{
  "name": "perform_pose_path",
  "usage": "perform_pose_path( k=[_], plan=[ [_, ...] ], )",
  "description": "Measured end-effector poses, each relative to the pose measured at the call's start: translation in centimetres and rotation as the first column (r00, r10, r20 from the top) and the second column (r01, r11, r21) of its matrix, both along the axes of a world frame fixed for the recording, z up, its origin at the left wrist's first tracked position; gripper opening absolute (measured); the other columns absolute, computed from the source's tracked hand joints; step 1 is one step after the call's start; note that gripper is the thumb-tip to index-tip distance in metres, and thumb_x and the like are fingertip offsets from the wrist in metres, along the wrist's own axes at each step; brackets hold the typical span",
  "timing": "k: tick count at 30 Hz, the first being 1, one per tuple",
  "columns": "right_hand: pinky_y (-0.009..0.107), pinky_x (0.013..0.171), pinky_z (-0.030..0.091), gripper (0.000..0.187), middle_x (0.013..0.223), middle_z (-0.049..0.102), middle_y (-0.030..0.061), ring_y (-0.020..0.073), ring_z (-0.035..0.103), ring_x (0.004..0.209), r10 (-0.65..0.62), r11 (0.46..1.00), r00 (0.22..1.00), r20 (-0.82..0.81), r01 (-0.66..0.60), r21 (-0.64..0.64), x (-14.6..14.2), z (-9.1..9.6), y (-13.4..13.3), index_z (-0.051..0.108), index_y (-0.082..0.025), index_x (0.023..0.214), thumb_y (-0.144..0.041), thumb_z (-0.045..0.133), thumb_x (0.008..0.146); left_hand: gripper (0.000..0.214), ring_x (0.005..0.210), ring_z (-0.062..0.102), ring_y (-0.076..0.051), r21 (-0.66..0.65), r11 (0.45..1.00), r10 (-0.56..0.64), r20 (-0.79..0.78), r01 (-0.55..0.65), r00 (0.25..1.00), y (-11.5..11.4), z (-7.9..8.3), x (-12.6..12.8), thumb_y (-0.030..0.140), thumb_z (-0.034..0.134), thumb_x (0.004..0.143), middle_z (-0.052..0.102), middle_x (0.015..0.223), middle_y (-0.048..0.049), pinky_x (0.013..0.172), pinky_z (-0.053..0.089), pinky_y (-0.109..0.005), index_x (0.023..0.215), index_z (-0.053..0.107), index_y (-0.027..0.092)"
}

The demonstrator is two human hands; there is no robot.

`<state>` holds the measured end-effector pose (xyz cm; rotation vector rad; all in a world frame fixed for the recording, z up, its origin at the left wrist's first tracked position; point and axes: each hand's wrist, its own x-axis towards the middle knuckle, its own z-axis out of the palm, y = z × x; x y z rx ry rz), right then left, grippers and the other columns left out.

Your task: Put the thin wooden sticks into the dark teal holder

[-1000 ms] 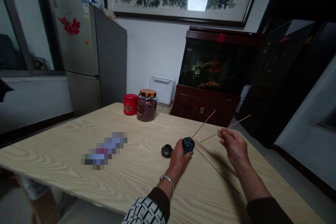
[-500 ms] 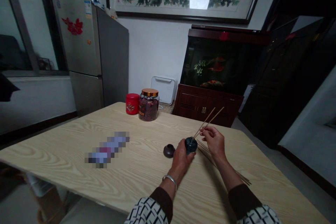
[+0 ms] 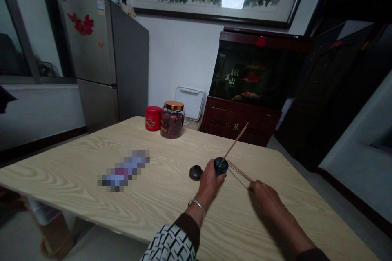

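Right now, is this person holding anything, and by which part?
The left hand grips the dark jar around its body. The right hand is at the ends of thin sticks, but whether it holds them cannot be told.

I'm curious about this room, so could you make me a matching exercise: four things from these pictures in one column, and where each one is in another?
Things:
1. Silver bangle
2. Dark blue-green pot
3. Small dark brown cap
4. Glass jar with copper lid

Places:
A. Beside the red tin
B. Around the left wrist
C. Gripped in the left hand
D. On the table, just left of the pot

Pairs: 1-B, 2-C, 3-D, 4-A
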<state>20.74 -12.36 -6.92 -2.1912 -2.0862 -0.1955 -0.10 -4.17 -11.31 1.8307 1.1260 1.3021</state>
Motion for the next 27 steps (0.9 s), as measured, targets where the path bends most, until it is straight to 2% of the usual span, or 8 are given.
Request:
perform_pose_path(
  k=[6,9,12,14,16,19,22,27],
  plan=[
    [0.032,0.074,0.042,0.023,0.094,0.071,0.0200,0.0261,0.067,0.088,-0.001,0.988,0.993,0.118,0.019,-0.151,-1.8,1.4,1.5,0.071,-0.012,0.086,-0.012,0.050,0.079,0.060,0.110,0.057,-0.024,-0.005,1.000,0.006,-0.023,-0.006,1.000,0.0,0.0,0.0,0.023,0.069,0.074,0.060,0.119,-0.0109,0.094,0.042,-0.033,0.128,0.044,0.018],
    [0.031,0.073,0.044,0.016,0.088,0.072,0.0173,0.0247,0.067,0.085,-0.046,0.992,0.999,-0.007,0.045,-0.117,-0.7,1.8,2.4,0.071,-0.014,0.078,-0.013,0.056,0.072,0.059,0.109,0.057,-0.024,-0.018,1.000,0.009,-0.015,-0.009,1.000,-0.1,0.1,0.0,0.023,0.069,0.073,0.060,0.119,-0.0104,0.094,0.042,-0.032,0.127,0.045,0.019],
    [0.030,0.065,0.045,0.011,0.072,0.070,0.0092,0.0209,0.065,0.071,-0.057,0.998,0.953,-0.296,0.063,0.010,1.3,1.9,2.7,0.067,-0.017,0.068,-0.019,0.056,0.071,0.057,0.107,0.058,-0.024,-0.016,1.000,0.007,-0.025,-0.007,1.000,-0.1,0.3,0.0,0.024,0.069,0.073,0.062,0.116,-0.0097,0.092,0.042,-0.032,0.125,0.046,0.019],
    [0.028,0.059,0.046,0.012,0.068,0.069,0.0059,0.0186,0.064,0.064,-0.016,0.982,0.788,-0.616,0.128,0.138,2.1,2.3,2.8,0.064,-0.017,0.068,-0.026,0.057,0.072,0.058,0.107,0.058,-0.025,-0.011,1.000,0.008,-0.037,-0.009,0.999,-0.1,0.3,0.0,0.026,0.069,0.074,0.061,0.116,-0.0104,0.092,0.043,-0.033,0.126,0.045,0.019],
    [0.027,0.055,0.049,0.019,0.072,0.070,0.0057,0.0174,0.064,0.063,0.095,0.933,0.478,-0.873,0.262,0.245,1.9,3.1,2.9,0.065,-0.016,0.078,-0.033,0.063,0.071,0.060,0.107,0.058,-0.025,-0.009,1.000,0.022,-0.044,-0.022,0.999,0.0,0.2,0.0,0.027,0.069,0.074,0.061,0.117,-0.0113,0.092,0.043,-0.033,0.128,0.044,0.018],
    [0.025,0.056,0.053,0.039,0.079,0.071,0.0065,0.0156,0.065,0.066,0.300,0.835,0.112,-0.947,0.449,0.317,-0.1,4.6,3.4,0.065,-0.015,0.094,-0.034,0.076,0.062,0.060,0.108,0.057,-0.025,-0.004,1.000,0.023,-0.047,-0.023,0.999,0.0,0.1,0.1,0.028,0.069,0.074,0.060,0.118,-0.0122,0.093,0.042,-0.033,0.127,0.044,0.017],
    [0.022,0.056,0.054,0.041,0.082,0.071,0.0063,0.0140,0.066,0.067,0.440,0.767,0.023,-0.898,0.511,0.389,-2.6,5.8,4.3,0.066,-0.015,0.095,-0.033,0.079,0.061,0.059,0.110,0.057,-0.025,-0.002,1.000,0.014,-0.041,-0.014,0.999,0.0,0.0,0.1,0.027,0.069,0.074,0.059,0.120,-0.0124,0.094,0.042,-0.033,0.127,0.044,0.017],
    [0.023,0.056,0.054,0.033,0.081,0.070,0.0059,0.0152,0.067,0.069,0.548,0.695,0.108,-0.830,0.493,0.523,-5.2,5.8,6.5,0.064,-0.015,0.089,-0.036,0.076,0.067,0.061,0.113,0.055,-0.025,-0.003,1.000,0.010,-0.034,-0.010,0.999,0.1,0.0,0.1,0.026,0.069,0.074,0.058,0.123,-0.0125,0.096,0.041,-0.033,0.128,0.044,0.018]
  ],
)
